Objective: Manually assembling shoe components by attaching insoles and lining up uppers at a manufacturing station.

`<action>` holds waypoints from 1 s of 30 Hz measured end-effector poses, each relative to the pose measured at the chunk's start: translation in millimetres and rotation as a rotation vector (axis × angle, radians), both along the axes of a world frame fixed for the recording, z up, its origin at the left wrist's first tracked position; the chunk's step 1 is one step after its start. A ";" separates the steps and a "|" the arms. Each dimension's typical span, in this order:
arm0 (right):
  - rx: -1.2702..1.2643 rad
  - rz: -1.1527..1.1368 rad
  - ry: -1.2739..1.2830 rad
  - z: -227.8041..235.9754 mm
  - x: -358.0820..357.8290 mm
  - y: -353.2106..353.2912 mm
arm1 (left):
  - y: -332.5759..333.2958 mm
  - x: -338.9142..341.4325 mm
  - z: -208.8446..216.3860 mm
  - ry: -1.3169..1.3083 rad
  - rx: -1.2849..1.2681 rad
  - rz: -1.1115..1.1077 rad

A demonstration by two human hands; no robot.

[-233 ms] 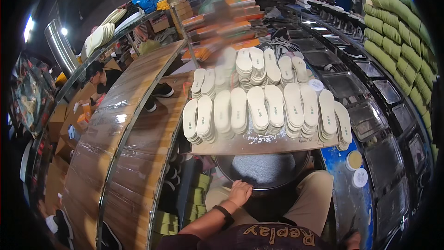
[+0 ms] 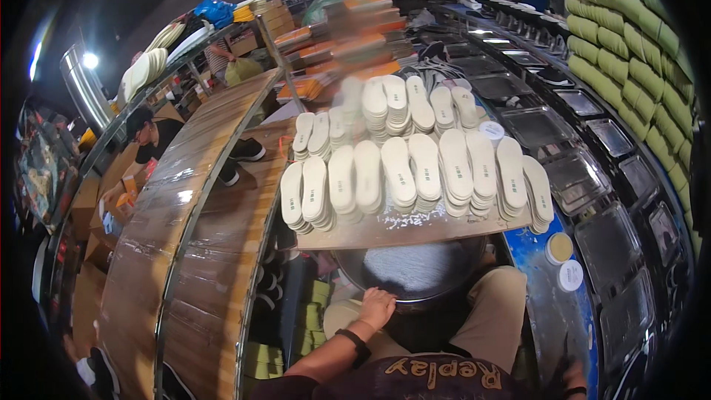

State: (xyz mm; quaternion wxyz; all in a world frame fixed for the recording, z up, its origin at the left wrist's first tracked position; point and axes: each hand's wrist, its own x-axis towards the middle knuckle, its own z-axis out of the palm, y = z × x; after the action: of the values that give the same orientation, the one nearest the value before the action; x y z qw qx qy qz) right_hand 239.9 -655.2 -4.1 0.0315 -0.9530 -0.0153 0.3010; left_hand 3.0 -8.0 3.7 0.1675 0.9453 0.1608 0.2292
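Head view: I see the left hand (image 2: 378,308) half-curled at the basin (image 2: 437,299) rim, grip unclear. Right hand (image 2: 573,372) dim, lower right; cannot tell its state. Insoles (image 2: 455,168) lie stacked on the surface (image 2: 415,232).

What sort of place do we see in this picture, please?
Probably a shoe-making workshop. Stacks of cream insoles stand in rows in front of the person, a long line of dark trays runs along the right, and green bundles are piled high beyond it.
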 end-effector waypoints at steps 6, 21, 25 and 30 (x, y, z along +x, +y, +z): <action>0.058 0.083 -0.005 -8.2 13.9 -16.6 | 2.8 4.9 -1.7 0.097 0.043 0.011; 0.093 -0.080 -0.789 146.5 71.3 45.5 | 7.6 1.9 -13.7 0.142 0.057 -0.049; -0.149 -0.418 -0.800 138.0 68.4 -55.5 | 6.0 6.2 -16.4 0.162 0.051 -0.085; -0.436 -0.662 -0.597 164.5 9.7 -147.3 | 9.0 -0.3 -18.2 0.183 0.026 -0.077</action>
State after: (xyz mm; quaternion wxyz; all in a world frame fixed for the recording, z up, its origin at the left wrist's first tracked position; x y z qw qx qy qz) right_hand 249.5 -802.4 160.4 -0.0803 -0.9357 0.3431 -0.0150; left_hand 2.7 1.0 -14.4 0.1485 0.9699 0.1360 0.1371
